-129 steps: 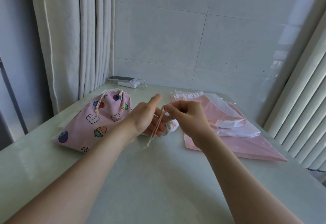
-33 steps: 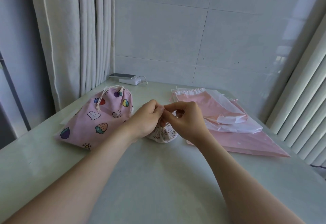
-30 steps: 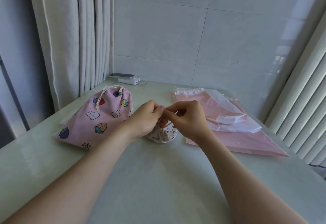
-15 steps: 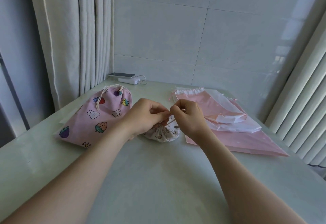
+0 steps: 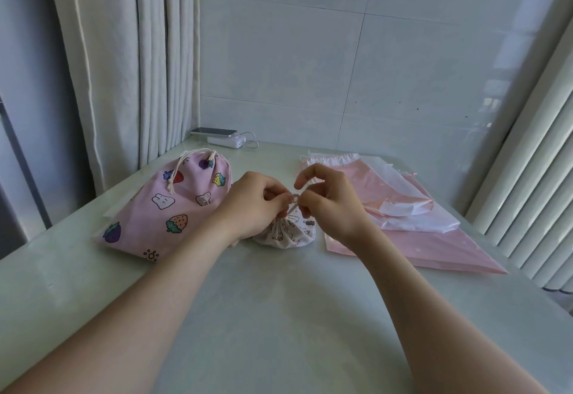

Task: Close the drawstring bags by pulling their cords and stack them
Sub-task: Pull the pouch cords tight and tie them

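A small white printed drawstring bag (image 5: 290,234) sits on the table (image 5: 279,316), its mouth gathered tight. My left hand (image 5: 251,204) and my right hand (image 5: 331,204) meet just above it, each pinching the pale cord (image 5: 294,204) that loops up from the gathered mouth. To the left lies a bigger pink bag with fruit and rabbit prints (image 5: 173,204), cinched at its far end with a cream cord. On the right lie flat pink and white bags (image 5: 412,223), one over the other.
A phone on a white power bank (image 5: 223,137) with a cable rests at the back by the tiled wall. A curtain (image 5: 133,68) hangs at the left; vertical slats (image 5: 533,161) stand at the right edge.
The long loose cord I held up earlier is now drawn short. Both hands have dropped close onto the small bag's mouth, working a small loop of cord. The other bags have not moved.
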Demonstrator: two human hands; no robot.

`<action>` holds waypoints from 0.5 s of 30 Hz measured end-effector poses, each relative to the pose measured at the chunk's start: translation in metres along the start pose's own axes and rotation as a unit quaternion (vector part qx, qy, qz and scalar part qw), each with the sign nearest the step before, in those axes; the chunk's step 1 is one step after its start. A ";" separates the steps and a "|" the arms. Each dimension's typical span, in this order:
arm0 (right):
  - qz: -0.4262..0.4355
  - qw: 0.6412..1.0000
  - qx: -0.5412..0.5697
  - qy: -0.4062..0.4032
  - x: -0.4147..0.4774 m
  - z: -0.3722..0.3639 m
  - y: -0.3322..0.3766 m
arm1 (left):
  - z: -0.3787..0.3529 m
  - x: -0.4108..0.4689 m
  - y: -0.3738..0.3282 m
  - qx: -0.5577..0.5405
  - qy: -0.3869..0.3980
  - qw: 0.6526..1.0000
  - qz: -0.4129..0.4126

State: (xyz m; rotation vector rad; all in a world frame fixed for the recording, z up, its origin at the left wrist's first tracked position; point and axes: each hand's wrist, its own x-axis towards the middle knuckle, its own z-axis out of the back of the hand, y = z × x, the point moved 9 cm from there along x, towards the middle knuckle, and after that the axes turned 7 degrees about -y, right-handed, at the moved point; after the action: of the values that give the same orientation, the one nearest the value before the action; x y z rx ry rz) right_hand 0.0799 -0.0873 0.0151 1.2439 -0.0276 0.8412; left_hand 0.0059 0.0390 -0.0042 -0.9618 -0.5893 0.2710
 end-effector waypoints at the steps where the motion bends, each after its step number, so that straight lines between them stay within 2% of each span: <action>1: -0.019 0.999 0.030 0.000 0.000 0.000 -0.001 | 0.000 -0.001 -0.002 0.007 0.003 1.000 -0.005; 6: -0.078 0.986 0.147 -0.028 0.000 0.005 -0.005 | -0.007 -0.004 -0.005 0.069 0.038 0.997 -0.027; 11: -0.114 0.977 0.171 -0.053 0.000 0.010 -0.012 | -0.010 -0.006 -0.012 0.078 0.054 0.995 -0.036; 15: -0.107 0.966 0.222 -0.075 0.004 0.015 -0.008 | -0.016 -0.007 -0.013 0.123 0.069 0.989 -0.049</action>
State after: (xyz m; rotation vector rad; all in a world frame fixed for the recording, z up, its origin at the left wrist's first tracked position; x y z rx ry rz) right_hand 0.0933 -0.0986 0.0160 1.6966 0.1796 0.5766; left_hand 0.0089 0.0172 -0.0028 -0.7038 -0.4629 0.1828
